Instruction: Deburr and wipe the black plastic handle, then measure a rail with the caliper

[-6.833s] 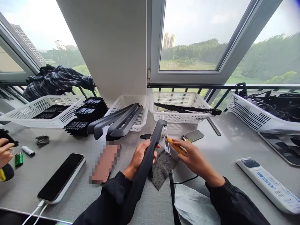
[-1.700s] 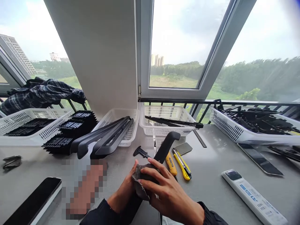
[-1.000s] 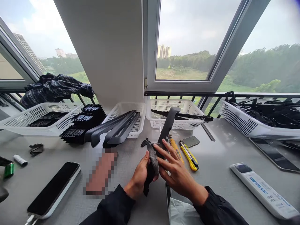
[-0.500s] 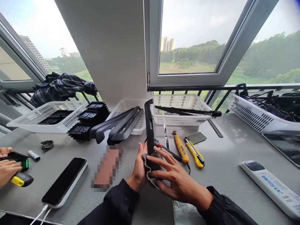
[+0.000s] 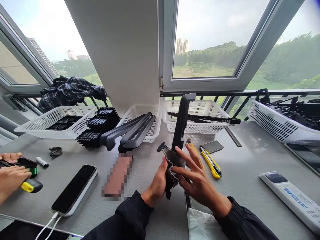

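Between my hands, a long black plastic part (image 5: 181, 124) with a hooked top end stands tilted, leaning right. A worn grey cloth (image 5: 172, 158) is folded around its lower section. My left hand (image 5: 158, 184) is closed on the part and cloth from the left. Fingers of my right hand (image 5: 197, 178) press the cloth against the part from the right, somewhat spread. Just behind the right hand lie a yellow corded tool (image 5: 190, 145), mostly covered, and a yellow utility knife (image 5: 210, 161). A small dark piece (image 5: 162, 146) rests left of the part.
Similar black plastic parts (image 5: 133, 136) lean on a white basket (image 5: 157, 131). Ribbed black pieces (image 5: 96, 128) are stacked farther left. A phone (image 5: 75, 190) with a white cable lies front left. Another person's hands (image 5: 12, 178) work at the far left. A white device (image 5: 287, 196) lies right.
The black part has swung from nearly upright to leaning right, its lower end now showing below my hands. Both hands have shifted right with the cloth. The view has moved slightly.
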Motion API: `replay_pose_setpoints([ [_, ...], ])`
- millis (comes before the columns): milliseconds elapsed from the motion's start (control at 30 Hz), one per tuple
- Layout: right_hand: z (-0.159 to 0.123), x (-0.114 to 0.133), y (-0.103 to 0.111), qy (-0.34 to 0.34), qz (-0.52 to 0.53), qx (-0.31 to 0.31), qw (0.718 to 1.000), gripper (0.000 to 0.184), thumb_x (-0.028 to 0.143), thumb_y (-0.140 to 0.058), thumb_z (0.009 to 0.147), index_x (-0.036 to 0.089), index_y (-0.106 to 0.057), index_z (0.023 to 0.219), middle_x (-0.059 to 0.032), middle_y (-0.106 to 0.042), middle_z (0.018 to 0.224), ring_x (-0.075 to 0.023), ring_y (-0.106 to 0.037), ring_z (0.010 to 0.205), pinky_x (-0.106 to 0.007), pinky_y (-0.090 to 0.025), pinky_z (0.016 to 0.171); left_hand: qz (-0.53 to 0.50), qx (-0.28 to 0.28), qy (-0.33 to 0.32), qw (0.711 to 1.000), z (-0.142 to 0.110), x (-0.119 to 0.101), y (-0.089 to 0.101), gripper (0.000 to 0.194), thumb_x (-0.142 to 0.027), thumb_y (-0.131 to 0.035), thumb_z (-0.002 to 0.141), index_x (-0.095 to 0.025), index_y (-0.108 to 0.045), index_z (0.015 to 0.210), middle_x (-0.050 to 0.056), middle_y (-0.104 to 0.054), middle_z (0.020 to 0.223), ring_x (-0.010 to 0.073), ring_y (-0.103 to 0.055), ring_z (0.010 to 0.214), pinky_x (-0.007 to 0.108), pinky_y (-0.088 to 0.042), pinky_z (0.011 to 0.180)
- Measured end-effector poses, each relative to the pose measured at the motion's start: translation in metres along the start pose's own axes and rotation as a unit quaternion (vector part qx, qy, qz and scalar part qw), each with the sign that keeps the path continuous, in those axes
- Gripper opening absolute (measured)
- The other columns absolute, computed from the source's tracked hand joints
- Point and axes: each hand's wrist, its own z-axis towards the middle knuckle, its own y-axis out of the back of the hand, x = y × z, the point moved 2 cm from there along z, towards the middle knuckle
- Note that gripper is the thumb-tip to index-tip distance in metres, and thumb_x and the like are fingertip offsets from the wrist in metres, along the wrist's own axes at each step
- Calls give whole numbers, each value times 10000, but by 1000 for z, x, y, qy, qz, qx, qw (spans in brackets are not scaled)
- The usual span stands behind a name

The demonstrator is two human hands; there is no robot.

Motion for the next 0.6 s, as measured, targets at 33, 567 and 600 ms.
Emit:
replay_pose_setpoints([
  [33,0,-2,2,-5,-5,-13,1000,290,132,-596,1045,293,-792,1185,-10,-324,1767,-412,-175,1654,-760,-285,1277,18,2,2,1000,0,2,0,760,-868,-645,859,-161,-704,1131,0,-630,688,131,-529,568,237,-407,528],
  [567,-1,-48,44,-118,-67,-200,970,251,211,-557,1083,291,-742,1232,10,-330,1764,-398,-161,1662,-766,-243,1278,136,172,64,974,-13,1,-17,558,-635,-710,966,-215,-634,1325,13,-538,990,40,-406,547,176,-310,423],
  [600,-2,-52,46,-126,-71,-212,966,247,226,-550,1091,293,-739,1236,9,-335,1762,-392,-163,1663,-767,-231,1280,142,178,68,971,-14,1,-17,577,-633,-704,970,-222,-624,1366,13,-543,984,44,-413,547,176,-314,420],
])
